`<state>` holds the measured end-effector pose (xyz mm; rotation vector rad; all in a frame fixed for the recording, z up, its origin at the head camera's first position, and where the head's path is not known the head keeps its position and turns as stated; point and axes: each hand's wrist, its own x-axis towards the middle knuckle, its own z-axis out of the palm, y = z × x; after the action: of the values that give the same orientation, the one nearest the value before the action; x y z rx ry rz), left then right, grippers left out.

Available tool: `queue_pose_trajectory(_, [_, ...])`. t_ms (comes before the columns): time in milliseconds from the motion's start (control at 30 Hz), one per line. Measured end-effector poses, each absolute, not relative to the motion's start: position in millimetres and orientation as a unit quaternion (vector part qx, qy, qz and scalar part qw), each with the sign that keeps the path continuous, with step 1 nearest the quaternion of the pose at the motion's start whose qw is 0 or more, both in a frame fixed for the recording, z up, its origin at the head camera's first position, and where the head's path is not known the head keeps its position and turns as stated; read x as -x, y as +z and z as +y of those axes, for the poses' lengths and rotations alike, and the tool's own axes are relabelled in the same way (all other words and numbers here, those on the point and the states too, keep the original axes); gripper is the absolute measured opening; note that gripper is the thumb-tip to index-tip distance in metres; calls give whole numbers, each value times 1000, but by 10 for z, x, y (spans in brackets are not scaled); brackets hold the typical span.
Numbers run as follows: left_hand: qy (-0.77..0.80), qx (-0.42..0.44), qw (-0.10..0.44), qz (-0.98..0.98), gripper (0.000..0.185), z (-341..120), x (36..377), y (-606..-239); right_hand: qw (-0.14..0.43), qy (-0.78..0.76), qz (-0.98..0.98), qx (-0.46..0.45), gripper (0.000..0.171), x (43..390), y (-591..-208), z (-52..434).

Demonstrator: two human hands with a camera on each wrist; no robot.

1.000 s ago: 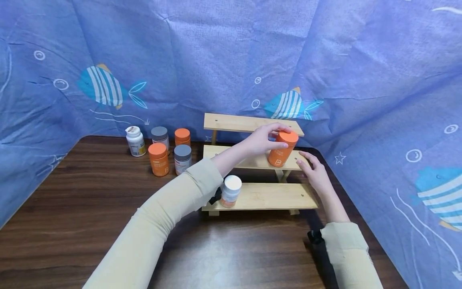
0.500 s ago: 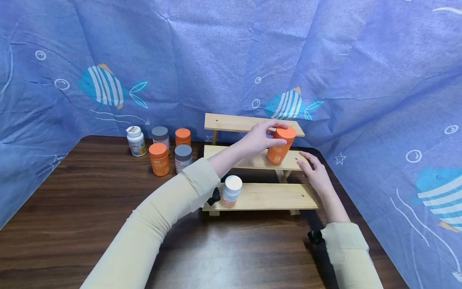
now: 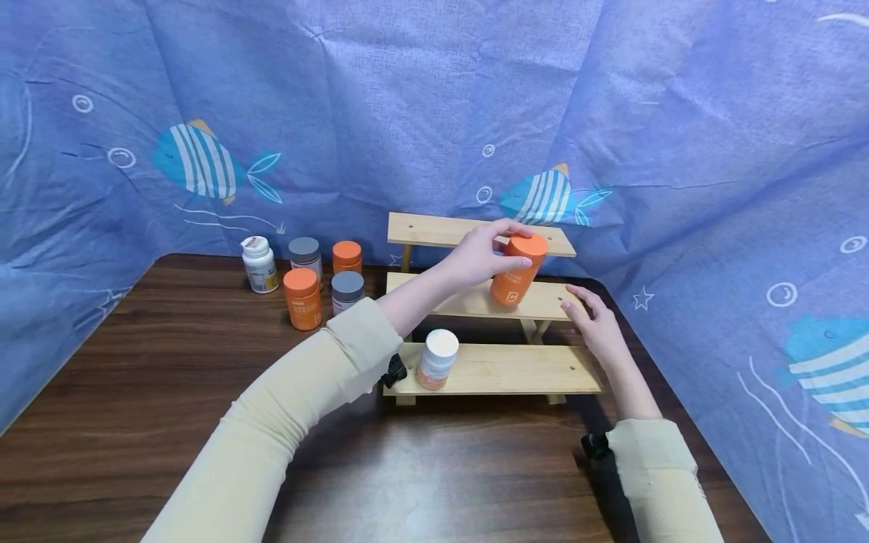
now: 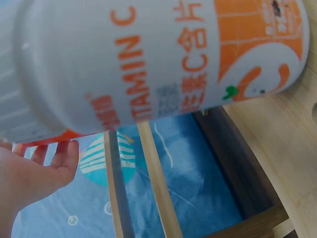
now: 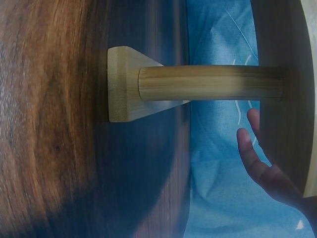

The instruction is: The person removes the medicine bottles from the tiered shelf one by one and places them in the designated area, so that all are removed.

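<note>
A stepped wooden shelf point(image 3: 498, 369) is standing on the table point(image 3: 170, 392). The left hand point(image 3: 478, 256) is gripping a tilted orange bottle point(image 3: 517, 269) near its lid, fingers curled round it, over the middle step. The right hand point(image 3: 592, 320) is resting with straight fingers at that step's right end.

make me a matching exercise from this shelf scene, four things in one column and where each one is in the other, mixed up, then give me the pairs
Things
1. orange bottle
2. white-capped bottle
3. right hand
4. white-and-yellow bottle

Places
A. on the table, far left of the bottle group
B. standing on the lowest shelf, left end
C. tilted, gripped at the cap by the left hand, over the middle shelf
D. at the right end of the middle shelf

Pairs: 1-C, 2-B, 3-D, 4-A
</note>
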<state>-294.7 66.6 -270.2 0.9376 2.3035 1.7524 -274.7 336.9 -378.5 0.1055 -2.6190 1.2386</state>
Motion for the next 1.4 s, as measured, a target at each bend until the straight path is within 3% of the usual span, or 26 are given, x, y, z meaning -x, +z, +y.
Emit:
queue_pose_trajectory(900, [598,-272,43,752,39,321,2642,-2480,119,448,-884,-53,49,2676,-3687,3294])
queue_pose_trajectory(1200, [594,-257,52,760,40,150,2320,-2225,124,434,-891,-42,50,2743,-3777,3358])
queue_pose_trajectory(1400, [576,-256,26,776,39,37,2141,-2110,122,426,-896,-36,50,2746,-3784,3361])
